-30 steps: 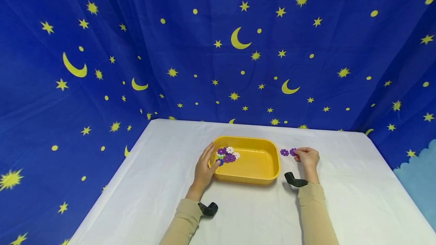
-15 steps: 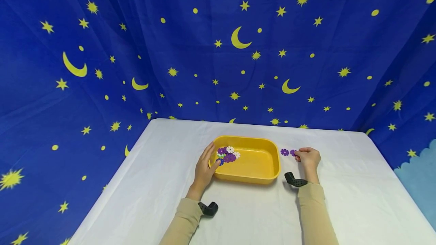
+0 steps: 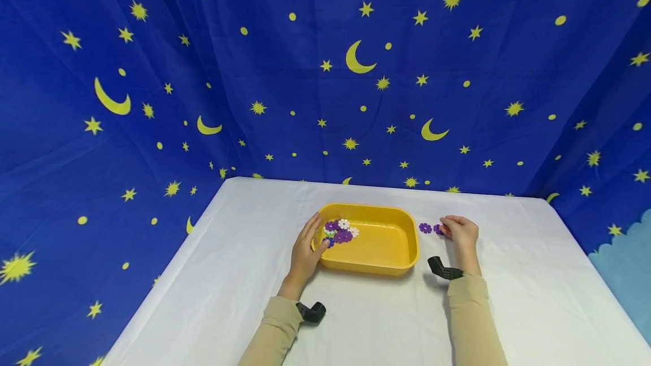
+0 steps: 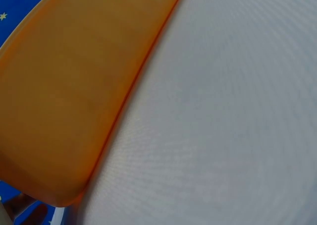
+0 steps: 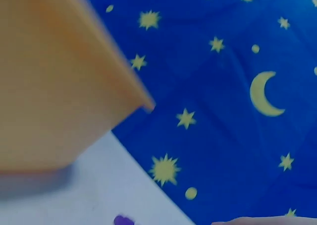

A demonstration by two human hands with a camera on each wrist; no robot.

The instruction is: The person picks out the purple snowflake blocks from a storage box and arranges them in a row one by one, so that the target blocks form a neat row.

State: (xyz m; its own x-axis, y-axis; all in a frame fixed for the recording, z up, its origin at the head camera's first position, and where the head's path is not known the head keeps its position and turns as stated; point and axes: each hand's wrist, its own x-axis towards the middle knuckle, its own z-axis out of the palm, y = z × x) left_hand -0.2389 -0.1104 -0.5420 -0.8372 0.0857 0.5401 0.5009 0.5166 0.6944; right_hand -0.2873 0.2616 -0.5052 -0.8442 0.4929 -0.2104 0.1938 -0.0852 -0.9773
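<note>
Left hand (image 3: 303, 253) gripping tray (image 3: 366, 270), 2 purple discs (image 3: 425, 228) beside right hand (image 3: 464, 234), its grip unclear

Clustered discs (image 3: 343, 235) lie in the left end of the tray (image 3: 376, 269), two separate discs (image 3: 424, 228) to its right.

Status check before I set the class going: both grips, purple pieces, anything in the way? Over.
Left grip on yellow tray. Right grip at one purple piece, hold unclear. Other purple piece right of tray. No obstruction visible.

Booth-like space: starry blue drapes (image 3: 305, 83), white-covered table (image 3: 376, 321).
</note>
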